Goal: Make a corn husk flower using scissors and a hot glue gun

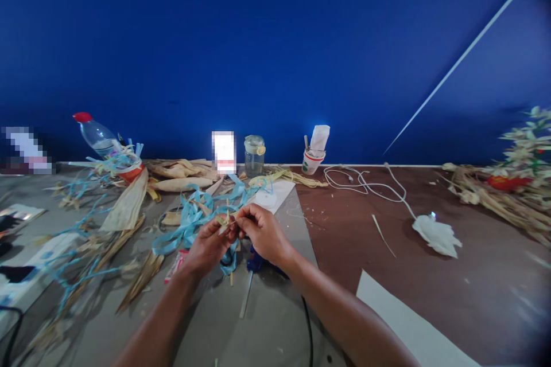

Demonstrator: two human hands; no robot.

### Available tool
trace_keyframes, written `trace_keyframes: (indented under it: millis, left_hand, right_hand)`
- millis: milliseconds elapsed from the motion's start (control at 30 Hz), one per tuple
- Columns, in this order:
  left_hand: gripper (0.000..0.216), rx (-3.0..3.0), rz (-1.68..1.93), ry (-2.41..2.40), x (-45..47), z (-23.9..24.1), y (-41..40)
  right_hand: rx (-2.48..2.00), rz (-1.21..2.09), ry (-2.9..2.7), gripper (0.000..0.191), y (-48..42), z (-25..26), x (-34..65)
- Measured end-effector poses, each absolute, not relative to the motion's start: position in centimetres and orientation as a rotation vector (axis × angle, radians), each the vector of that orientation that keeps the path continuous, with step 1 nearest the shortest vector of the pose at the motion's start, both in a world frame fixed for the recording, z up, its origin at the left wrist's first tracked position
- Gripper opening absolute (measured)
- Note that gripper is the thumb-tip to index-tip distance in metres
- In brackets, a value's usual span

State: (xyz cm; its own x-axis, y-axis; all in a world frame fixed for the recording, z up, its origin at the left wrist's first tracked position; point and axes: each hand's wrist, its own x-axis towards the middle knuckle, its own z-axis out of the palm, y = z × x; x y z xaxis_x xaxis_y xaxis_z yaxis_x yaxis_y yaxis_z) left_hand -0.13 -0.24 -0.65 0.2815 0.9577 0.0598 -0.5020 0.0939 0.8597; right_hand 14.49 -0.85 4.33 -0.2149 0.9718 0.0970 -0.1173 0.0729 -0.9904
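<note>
Above the middle of the grey work surface, my left hand point(210, 243) is closed on a small flower-like piece of pale dried husk point(224, 220). My right hand point(263, 230) is close against it, thumb and fingers pinched near the piece's right side; a thin strand seems to run between the hands, too fine to make out. Beneath the hands lies a tangle of light blue ribbon point(191, 215). Partly covered by my right hand is a dark blue tool point(255, 262), perhaps a glue gun, with a whitish stick point(246, 297) extending from it.
Dried husks point(181, 175) lie along the back, beside a glass jar point(254, 156) and a paper cup point(313, 161). At left, a tilted plastic bottle point(97, 135) stands by blue-stemmed husk flowers point(80, 281). A white cable point(365, 184), crumpled tissue point(437, 235) and white sheet point(400, 321) occupy the right.
</note>
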Motion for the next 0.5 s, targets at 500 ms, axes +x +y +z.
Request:
trace_keyframes:
  millis: [500]
  left_hand:
    - [0.022, 0.879, 1.225, 0.63, 0.1, 0.1, -0.2]
  right_hand:
    - [-1.09, 1.158, -1.203, 0.011, 0.5, 2.8, 15.1]
